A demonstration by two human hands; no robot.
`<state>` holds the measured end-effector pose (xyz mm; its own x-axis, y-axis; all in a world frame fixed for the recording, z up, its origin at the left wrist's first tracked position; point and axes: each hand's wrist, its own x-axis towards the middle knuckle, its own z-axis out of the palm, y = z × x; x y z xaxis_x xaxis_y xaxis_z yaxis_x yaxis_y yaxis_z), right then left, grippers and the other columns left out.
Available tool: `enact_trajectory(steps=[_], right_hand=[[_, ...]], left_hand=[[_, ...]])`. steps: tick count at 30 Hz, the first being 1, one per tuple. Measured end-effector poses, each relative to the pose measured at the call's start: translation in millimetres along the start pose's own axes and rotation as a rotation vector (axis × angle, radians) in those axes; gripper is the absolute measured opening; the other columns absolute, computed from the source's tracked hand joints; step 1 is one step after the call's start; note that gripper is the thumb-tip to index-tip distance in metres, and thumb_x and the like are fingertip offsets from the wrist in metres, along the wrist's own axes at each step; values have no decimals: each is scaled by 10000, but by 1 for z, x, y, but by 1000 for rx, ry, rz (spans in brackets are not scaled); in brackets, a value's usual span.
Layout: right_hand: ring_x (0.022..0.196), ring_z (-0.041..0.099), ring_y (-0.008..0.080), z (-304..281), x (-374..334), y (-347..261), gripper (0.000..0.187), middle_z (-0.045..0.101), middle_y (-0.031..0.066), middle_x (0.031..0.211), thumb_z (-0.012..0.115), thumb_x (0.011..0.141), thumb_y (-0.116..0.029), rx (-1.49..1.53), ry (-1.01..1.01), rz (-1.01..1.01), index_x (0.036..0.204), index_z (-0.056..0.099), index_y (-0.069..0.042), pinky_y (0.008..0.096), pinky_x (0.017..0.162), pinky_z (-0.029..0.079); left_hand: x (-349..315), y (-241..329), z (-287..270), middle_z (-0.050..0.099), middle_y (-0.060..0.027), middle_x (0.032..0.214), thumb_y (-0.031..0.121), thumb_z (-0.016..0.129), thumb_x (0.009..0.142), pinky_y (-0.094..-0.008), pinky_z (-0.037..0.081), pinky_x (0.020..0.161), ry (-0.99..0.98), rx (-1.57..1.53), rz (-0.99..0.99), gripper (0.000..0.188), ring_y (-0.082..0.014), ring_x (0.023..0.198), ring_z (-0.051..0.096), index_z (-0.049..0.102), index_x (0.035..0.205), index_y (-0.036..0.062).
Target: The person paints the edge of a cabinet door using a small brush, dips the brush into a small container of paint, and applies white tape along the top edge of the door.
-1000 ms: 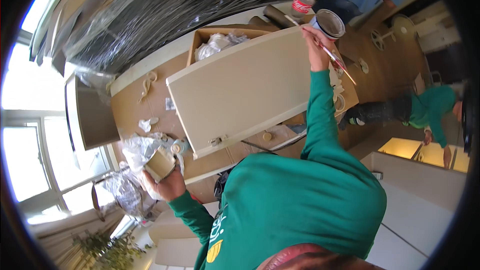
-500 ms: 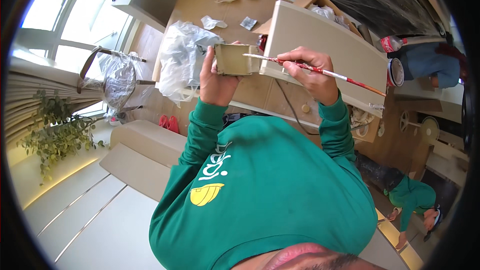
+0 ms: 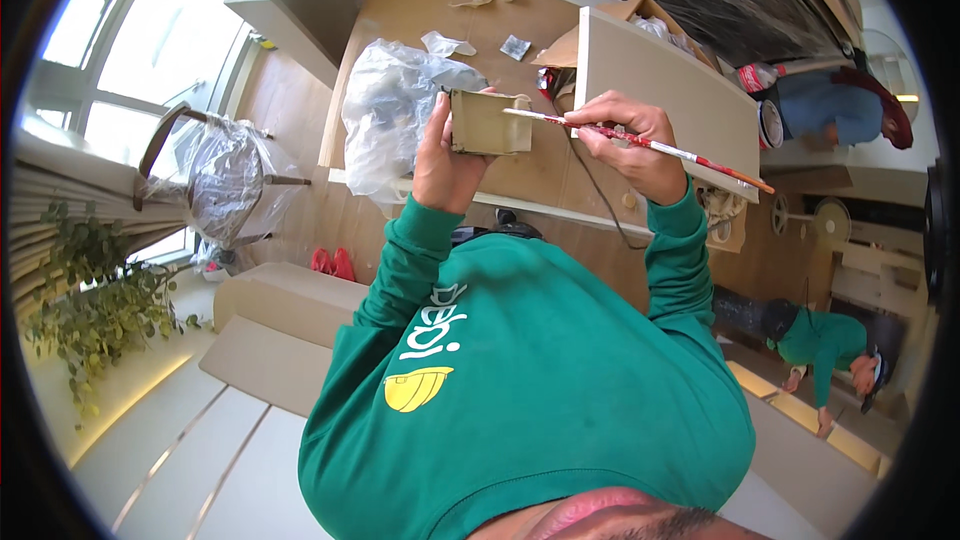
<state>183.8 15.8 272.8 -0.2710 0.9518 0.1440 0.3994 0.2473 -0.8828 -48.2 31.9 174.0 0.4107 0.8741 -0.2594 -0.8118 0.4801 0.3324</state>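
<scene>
My left hand (image 3: 450, 165) holds a small, square, olive-tan container (image 3: 490, 125) up from below, with my thumb along its near left side. A slim paintbrush (image 3: 700, 158) with a paint-spattered red and white handle is gripped between the fingers and thumb of my right hand (image 3: 640, 140). Its pale tip points left, at the container's right part; whether it touches cannot be made out. Just right of the container, a beige panel (image 3: 665, 90) lies beyond my right hand. A crumpled translucent plastic bag (image 3: 375, 115) sits left of the container.
A brown-topped table (image 3: 400, 15) carries the bag, a small packet (image 3: 515, 47) and a cord (image 3: 590, 175). A bottle (image 3: 757, 77) and round can (image 3: 769, 125) stand right. Plastic wraps a chair (image 3: 228, 180) at left. Two people, in green (image 3: 825, 340) and blue (image 3: 825, 105), are at right.
The view has swung slightly, so the table's things sit farther right or left in it. Both hands keep their holds; the brush tip stays over the container's right part.
</scene>
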Motion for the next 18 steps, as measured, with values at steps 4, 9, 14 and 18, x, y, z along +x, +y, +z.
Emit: enact_trajectory(steps=[4,9,14,18], right_hand=[[813,634,111,4,-9,-6,211,701,81,928,668,822,35,-36,43,24,1001,767,-18,251,705,505],[774,619,97,-1,-21,-3,198,693,76,904,673,812,35,-17,87,54,977,770,-17,236,657,489],[786,634,94,-39,-35,12,194,714,62,923,672,867,-13,85,212,48,1046,745,-4,227,677,495],[845,674,118,-77,-63,45,228,742,109,995,647,952,-92,385,531,73,1131,697,40,233,712,526]], left_hand=[[2,7,-8,586,-161,1337,514,442,1034,-457,432,1064,9,-16,-58,650,-274,1244,555,503,1383,-31],[11,2,-9,569,-161,1367,505,454,1030,-482,418,1085,-57,-28,-116,650,-290,1271,539,501,1382,-40],[18,-2,3,542,-155,1417,494,468,1027,-512,393,1112,-39,-76,-55,606,-317,1315,507,500,1398,16],[29,-7,0,508,-157,1467,487,497,1013,-536,365,1130,-16,-100,-26,578,-330,1339,488,497,1418,75]])
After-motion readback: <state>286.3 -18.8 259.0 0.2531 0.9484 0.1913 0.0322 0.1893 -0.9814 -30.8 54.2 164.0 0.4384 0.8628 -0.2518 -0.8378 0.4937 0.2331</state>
